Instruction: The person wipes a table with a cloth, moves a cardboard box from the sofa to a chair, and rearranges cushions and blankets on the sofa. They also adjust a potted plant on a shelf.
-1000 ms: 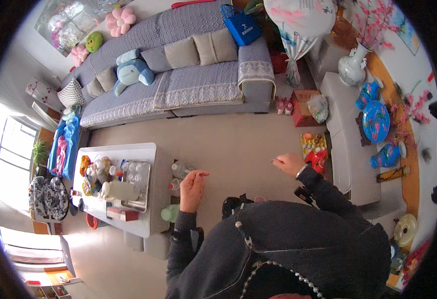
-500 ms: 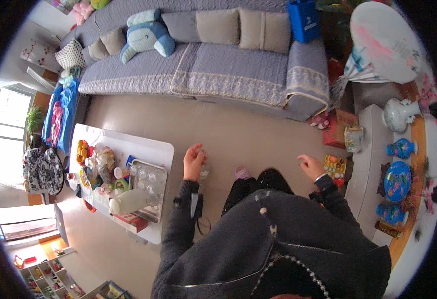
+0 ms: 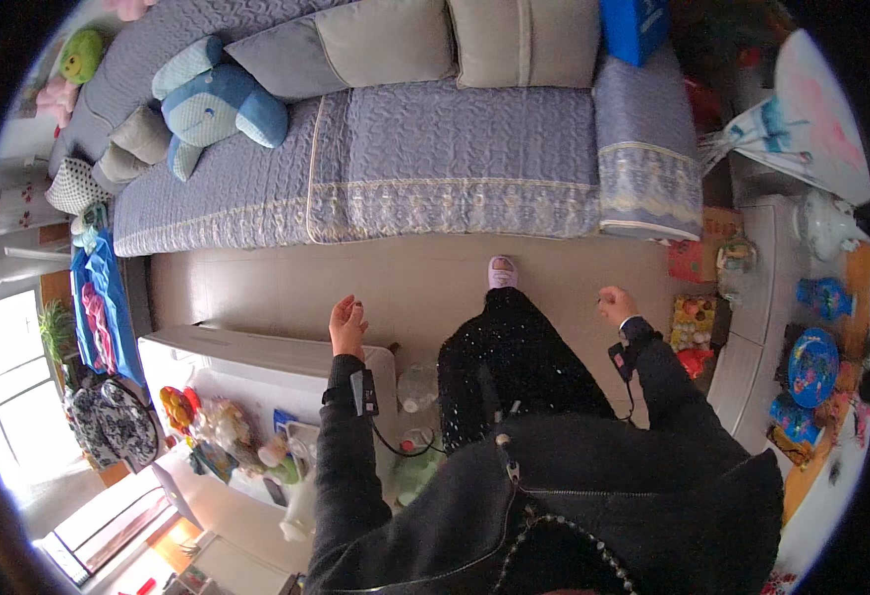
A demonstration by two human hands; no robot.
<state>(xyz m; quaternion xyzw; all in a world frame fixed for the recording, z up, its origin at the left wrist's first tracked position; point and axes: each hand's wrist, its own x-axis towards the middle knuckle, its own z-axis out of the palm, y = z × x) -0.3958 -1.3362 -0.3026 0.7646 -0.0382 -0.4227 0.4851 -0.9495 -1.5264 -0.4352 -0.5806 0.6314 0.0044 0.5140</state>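
My left hand (image 3: 348,325) is held out over the floor, beside the far right corner of the white table (image 3: 256,349). Its fingers are loosely bent and apart, and nothing shows in them. Out to the right, my right hand (image 3: 615,304) hangs above the floor with its fingers curled in and no object visible in it. Both hands are apart from the furniture. Between them my leg in dark trousers (image 3: 514,347) reaches forward, ending in a pale pink slipper (image 3: 501,272).
A sofa (image 3: 464,149) with a grey quilted cover spans the far side, bearing cushions and a blue plush toy (image 3: 215,111). Clear plastic bottles (image 3: 417,387) stand between the table and my leg. Along the right are a red carton (image 3: 688,260) and a low cabinet (image 3: 757,268).
I have moved forward, so the sofa looks nearer and the table has shifted back and down in view. A slippered foot now shows farther ahead. Both hands remain without any visible object.
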